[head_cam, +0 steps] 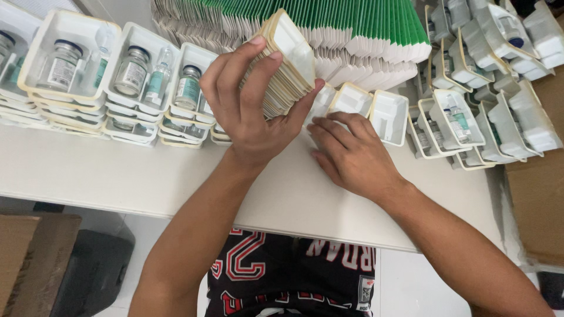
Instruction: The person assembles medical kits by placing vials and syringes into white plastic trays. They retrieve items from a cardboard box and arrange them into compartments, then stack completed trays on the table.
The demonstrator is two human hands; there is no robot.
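Tray stack [286, 64] gripped in left hand [247, 105].

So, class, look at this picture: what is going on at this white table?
A person's left hand grips a thick stack of nested empty white plastic trays, tilted above the white table. The right hand lies flat on the table, fingers by two empty white trays set side by side. To the left stand piles of trays filled with small glass vials. Behind is a row of green-edged white folded cartons, and more filled trays lean in a heap on the right.
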